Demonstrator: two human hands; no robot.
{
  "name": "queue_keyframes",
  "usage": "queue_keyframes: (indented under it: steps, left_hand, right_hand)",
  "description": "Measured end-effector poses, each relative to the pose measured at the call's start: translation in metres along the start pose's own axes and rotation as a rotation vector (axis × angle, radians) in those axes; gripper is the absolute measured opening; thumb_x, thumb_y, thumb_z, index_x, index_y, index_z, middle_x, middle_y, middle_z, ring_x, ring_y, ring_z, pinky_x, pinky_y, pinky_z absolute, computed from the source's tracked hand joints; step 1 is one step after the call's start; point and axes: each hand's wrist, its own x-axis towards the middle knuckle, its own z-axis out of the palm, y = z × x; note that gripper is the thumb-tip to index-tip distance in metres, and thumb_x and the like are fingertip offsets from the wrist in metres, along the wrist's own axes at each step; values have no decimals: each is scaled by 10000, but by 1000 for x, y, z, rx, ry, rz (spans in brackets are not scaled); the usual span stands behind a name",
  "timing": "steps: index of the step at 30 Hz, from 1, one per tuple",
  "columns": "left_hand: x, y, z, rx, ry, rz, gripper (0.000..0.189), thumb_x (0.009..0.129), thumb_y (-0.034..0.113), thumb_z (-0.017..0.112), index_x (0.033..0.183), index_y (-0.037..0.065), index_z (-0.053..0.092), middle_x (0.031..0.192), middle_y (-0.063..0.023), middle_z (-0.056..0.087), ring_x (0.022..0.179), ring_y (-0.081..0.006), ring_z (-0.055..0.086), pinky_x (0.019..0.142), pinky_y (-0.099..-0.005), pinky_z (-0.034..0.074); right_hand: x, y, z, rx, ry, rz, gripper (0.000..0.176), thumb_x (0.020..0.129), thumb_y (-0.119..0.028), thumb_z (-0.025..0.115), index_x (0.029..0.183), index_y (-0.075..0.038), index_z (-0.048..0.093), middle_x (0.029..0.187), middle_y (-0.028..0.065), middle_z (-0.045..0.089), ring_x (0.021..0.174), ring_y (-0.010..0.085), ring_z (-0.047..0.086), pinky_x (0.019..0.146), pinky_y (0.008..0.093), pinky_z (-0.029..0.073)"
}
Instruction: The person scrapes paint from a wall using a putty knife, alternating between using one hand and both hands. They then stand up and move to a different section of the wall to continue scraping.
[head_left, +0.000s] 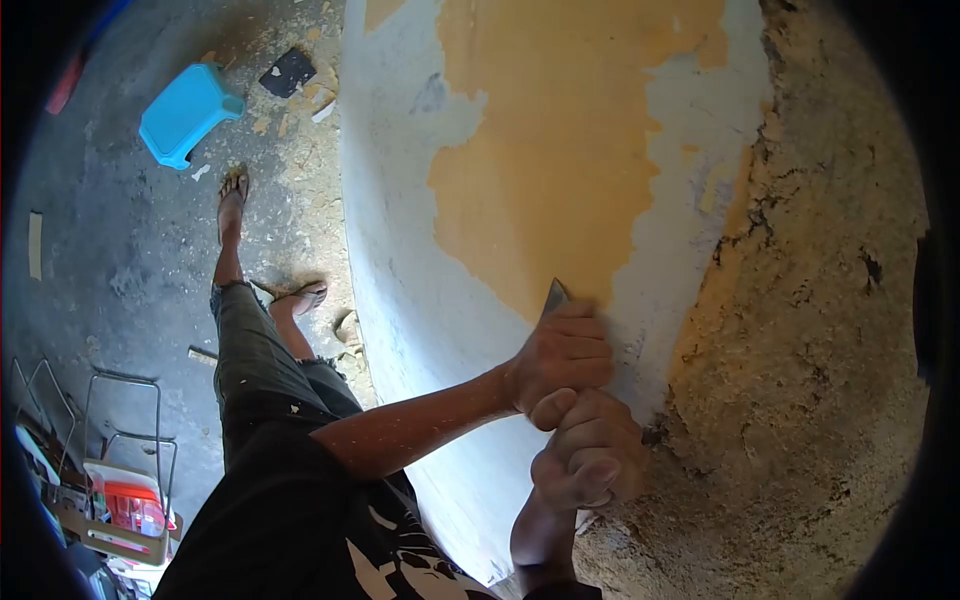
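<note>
My left hand (565,350) is closed around a scraper, and its pointed metal blade (556,294) sticks out beyond the fist. My right hand (590,450) makes a fist directly behind the left, touching it, apparently round the rear of the same handle; the handle itself is hidden by the fingers. The blade meets the painted wall (400,200) at the lower end of a bare orange-yellow patch (545,170). White coating with ragged edges surrounds that patch on both sides.
Rough brown surface (800,300) borders the wall on the right. On the grey floor (120,240) are a blue stool (185,112), a dark flat piece (288,73) and scattered flakes. A metal-framed chair (125,430) and a red container (133,503) stand lower left.
</note>
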Motion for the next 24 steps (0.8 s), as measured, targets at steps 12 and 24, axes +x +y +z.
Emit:
queue_keyframes:
  steps: [12, 24]
  left_hand:
    - [4, 32, 34, -271, 225, 74, 441, 892, 378, 346, 564, 91, 409, 565, -49, 339, 511, -232, 343, 533, -377, 281]
    - [9, 28, 18, -288, 117, 72, 381, 839, 353, 368, 571, 86, 413, 558, -46, 321, 508, -236, 327, 528, -370, 260]
  right_hand:
    - [-8, -6, 10, 73, 150, -255, 492, 954, -198, 445, 514, -125, 238, 432, -4, 335, 366, 106, 313, 347, 253, 307]
    - [-5, 8, 26, 121, 210, -469, 468, 954, -227, 384, 509, -138, 268, 420, -10, 337, 346, 94, 310, 294, 235, 276]
